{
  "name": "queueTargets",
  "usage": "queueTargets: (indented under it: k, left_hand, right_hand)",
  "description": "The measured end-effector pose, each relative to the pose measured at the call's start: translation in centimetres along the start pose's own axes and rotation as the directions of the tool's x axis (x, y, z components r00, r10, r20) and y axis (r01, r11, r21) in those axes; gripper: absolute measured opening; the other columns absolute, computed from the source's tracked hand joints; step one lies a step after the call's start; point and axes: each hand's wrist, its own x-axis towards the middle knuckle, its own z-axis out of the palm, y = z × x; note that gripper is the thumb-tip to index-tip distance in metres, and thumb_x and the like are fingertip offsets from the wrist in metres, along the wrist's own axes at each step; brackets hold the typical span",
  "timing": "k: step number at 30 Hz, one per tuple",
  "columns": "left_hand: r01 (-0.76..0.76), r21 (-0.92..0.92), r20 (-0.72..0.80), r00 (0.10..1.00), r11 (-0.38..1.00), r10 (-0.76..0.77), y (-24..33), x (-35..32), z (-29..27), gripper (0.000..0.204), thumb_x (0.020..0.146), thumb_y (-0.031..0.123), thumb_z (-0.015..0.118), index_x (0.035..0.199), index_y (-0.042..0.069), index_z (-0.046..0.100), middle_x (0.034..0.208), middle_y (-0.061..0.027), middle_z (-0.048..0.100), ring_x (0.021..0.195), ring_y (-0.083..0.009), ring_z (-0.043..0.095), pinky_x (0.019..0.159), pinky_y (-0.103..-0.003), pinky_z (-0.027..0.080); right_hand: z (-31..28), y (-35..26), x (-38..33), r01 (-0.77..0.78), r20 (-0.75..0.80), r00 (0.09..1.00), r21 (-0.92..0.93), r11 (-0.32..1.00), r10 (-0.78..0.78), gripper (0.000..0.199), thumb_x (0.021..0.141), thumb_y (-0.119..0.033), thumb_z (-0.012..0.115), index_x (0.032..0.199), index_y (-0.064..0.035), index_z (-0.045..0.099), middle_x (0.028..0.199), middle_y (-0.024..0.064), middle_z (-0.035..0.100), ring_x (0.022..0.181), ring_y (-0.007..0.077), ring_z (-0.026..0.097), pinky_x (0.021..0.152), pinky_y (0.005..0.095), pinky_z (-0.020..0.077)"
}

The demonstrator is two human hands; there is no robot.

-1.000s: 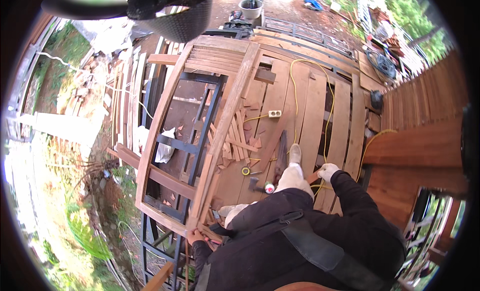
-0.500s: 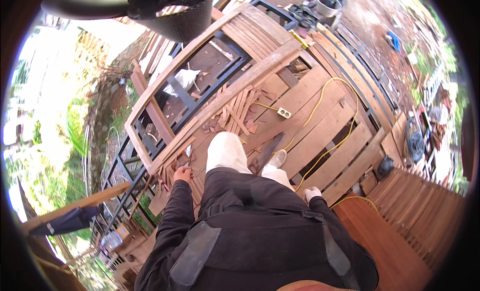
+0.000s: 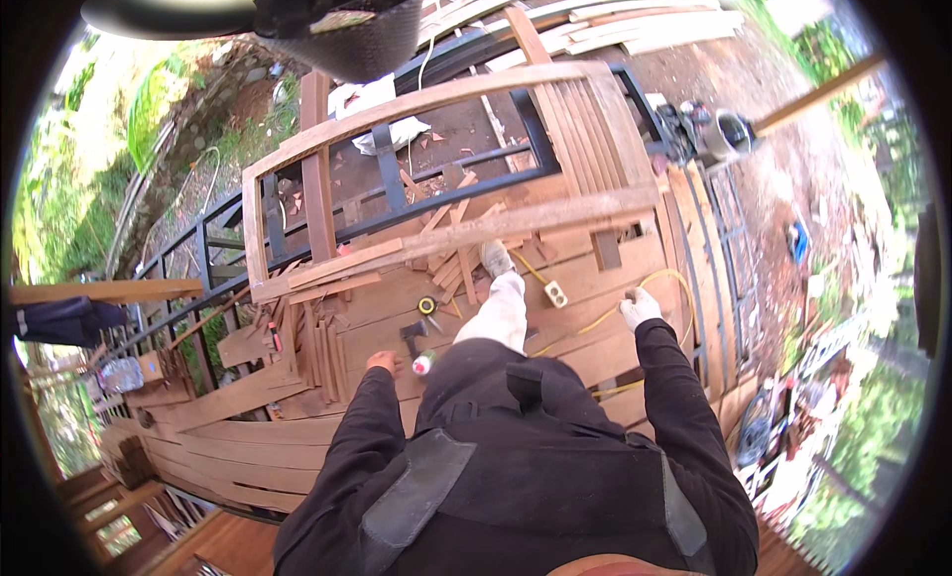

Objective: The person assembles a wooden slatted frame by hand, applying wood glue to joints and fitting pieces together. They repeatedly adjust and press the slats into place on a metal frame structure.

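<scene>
My left hand (image 3: 385,363), bare, hangs beside my left leg with its fingers loosely bent and nothing visible in it. Close to it are a small white bottle (image 3: 423,364) and, on the boards, a dark-headed tool (image 3: 413,334) and a yellow tape measure (image 3: 427,305). Out to the right, my right hand (image 3: 641,309) wears a white glove; its fingers are partly apart and it appears to hold nothing. Ahead lies a large wooden frame (image 3: 476,227) with slats at its right end. My foot is beside its near rail, among wood offcuts (image 3: 456,264).
A yellow cord (image 3: 684,281) and a white socket block (image 3: 556,294) lie on the gapped plank deck (image 3: 397,417). Loose wood strips (image 3: 322,363) and a red-handled tool (image 3: 275,336) lie left. Beyond are black metal bars (image 3: 382,155), long boards (image 3: 684,209) and a bucket (image 3: 729,133).
My view has turned and the wooden frame now lies more level across it. One foot has come forward to its near rail. My right hand has swung forward and outward from my side.
</scene>
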Motion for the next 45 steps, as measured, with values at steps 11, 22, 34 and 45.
queueTargets:
  k: [11, 22, 34, 45]
  left_hand:
    - [0.086, -0.614, -0.091, 0.980, 0.785, -0.179, 13.0, 11.8, 15.3, 0.077, 0.090, 0.057, 0.077, 0.139, 0.003, 0.054, 0.132, -0.0187, 0.060, 0.108, -0.0349, 0.066, 0.093, -0.052, 0.055]
    - [-0.093, -0.891, -0.194, 0.963, 0.445, -0.186, 18.2, 13.1, 21.2, 0.090, 0.081, 0.051, 0.088, 0.148, 0.003, 0.051, 0.145, -0.0146, 0.057, 0.131, -0.0330, 0.056, 0.104, -0.055, 0.049]
    - [-0.265, -0.912, -0.368, 0.866, 0.312, -0.340, 23.7, 7.3, 22.2, 0.087, 0.076, 0.048, 0.092, 0.135, -0.007, 0.060, 0.134, -0.0206, 0.066, 0.118, -0.0307, 0.065, 0.100, -0.044, 0.053]
    - [-0.237, -0.948, -0.308, 0.848, 0.213, -0.431, 19.9, 8.1, 23.4, 0.101, 0.082, 0.067, 0.074, 0.153, 0.000, 0.047, 0.160, -0.0204, 0.043, 0.142, -0.0495, 0.043, 0.101, -0.080, 0.036]
  right_hand:
    - [1.1, -35.8, 32.2, 0.538, 0.310, 0.839, -0.357, 0.764, -0.447, 0.059, 0.080, -0.022, 0.077, 0.133, -0.0002, 0.063, 0.119, 0.0218, 0.073, 0.112, 0.0348, 0.071, 0.101, 0.0405, 0.0544]
    - [12.7, -57.8, 47.5, 0.772, 0.544, 0.631, -0.514, 0.375, -0.553, 0.108, 0.061, -0.023, 0.086, 0.157, -0.0020, 0.041, 0.147, 0.0240, 0.057, 0.137, 0.0363, 0.055, 0.117, 0.0391, 0.0448]
    - [12.5, -61.2, 46.0, 0.752, 0.511, 0.646, -0.555, 0.356, -0.567, 0.065, 0.062, -0.027, 0.086, 0.119, -0.0094, 0.062, 0.112, 0.0183, 0.073, 0.108, 0.0379, 0.070, 0.094, 0.0444, 0.0555]
    - [-0.9, -63.8, 32.1, 0.779, 0.234, 0.443, -0.578, 0.242, -0.866, 0.061, 0.065, -0.025, 0.078, 0.122, -0.0067, 0.068, 0.112, 0.0200, 0.074, 0.108, 0.0366, 0.071, 0.093, 0.0449, 0.0564]
